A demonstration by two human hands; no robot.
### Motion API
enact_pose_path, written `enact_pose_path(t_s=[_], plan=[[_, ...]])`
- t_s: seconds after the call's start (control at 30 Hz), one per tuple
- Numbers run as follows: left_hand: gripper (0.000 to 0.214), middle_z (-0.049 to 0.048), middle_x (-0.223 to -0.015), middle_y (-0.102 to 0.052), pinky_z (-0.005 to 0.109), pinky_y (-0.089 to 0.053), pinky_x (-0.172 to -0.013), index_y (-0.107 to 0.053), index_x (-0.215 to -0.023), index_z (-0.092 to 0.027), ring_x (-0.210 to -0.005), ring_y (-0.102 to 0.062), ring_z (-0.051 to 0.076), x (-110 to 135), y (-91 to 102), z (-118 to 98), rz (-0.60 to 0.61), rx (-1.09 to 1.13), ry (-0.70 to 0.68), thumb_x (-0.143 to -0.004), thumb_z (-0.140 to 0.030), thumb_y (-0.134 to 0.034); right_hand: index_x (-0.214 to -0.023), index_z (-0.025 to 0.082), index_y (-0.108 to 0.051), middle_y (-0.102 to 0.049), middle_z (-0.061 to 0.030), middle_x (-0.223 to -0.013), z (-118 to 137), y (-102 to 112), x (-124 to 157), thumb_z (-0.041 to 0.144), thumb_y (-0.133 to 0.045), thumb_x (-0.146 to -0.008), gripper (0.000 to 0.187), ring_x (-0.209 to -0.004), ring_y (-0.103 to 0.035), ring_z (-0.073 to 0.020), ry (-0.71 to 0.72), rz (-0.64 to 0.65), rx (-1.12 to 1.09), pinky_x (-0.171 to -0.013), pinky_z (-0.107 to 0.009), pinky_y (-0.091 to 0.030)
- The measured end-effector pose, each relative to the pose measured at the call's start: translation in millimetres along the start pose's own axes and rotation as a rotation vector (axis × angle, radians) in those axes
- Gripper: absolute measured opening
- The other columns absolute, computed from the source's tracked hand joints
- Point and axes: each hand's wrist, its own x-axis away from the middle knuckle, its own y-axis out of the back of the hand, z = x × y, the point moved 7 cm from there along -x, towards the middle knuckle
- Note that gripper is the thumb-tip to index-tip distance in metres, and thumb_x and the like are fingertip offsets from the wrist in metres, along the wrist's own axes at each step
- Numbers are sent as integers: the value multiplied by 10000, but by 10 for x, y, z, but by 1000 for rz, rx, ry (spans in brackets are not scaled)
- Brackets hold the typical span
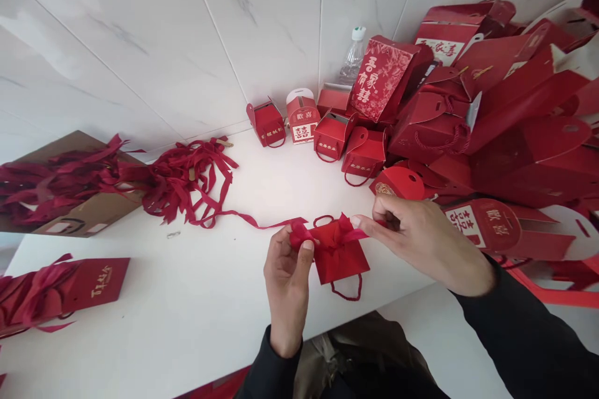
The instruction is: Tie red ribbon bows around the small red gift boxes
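A small red gift box with cord handles rests on the white table near its front edge. Across its top lies a red ribbon, gathered into what looks like a bow. My left hand is closed on the ribbon's left part, thumb pressed against the fingers. At the right, my right hand pinches the ribbon's other side, its fingers curled. The exact knot between the hands is hard to make out.
A cardboard box overflowing with red ribbons stands at the left. Beribboned red boxes sit at the front left. Several red gift boxes line the tiled wall, with a large pile on the right. A clear bottle stands behind.
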Motion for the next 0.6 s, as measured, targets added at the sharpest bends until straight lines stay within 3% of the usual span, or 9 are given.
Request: enact_pose_path(t_s=[0.2,0.4,0.5,0.6], plan=[[203,37,-980,-668,292,-520,-818,-633,-1053,-231,-902,-640,163,-106,-41,-151,-5,-150,-161,-896,-343,-697,-671,239,-453,-448,76,-518,-1,29,-21,569,-566,-957,451,-454,-415,-114,-73,48,-110,-443,-258,-332],[156,42,-1001,-678,351,-481,-920,-643,-974,-232,-992,-638,194,-120,4,-126,-62,-205,-154,-930,-382,-644,-813,257,-626,-631,39,-620,-90,103,87,465,-620,-937,242,-507,-582,-141,-76,33,-152,-473,-257,-435],[153,59,-1138,-680,376,-443,-1013,-661,-987,-237,-1137,-611,216,-102,12,-162,-77,-221,-192,-926,-377,-651,-826,255,-612,-654,23,-628,-95,172,179,465,-558,-960,255,-474,-588,-150,-73,-52,-64,-453,-273,-421],[173,53,-1058,-692,359,-485,-947,-656,-988,-233,-1045,-640,206,-98,-3,-157,-78,-161,-146,-929,-395,-643,-743,255,-521,-623,24,-578,-72,184,281,469,-506,-984,323,-404,-533,-145,-70,-91,44,-433,-293,-377]])
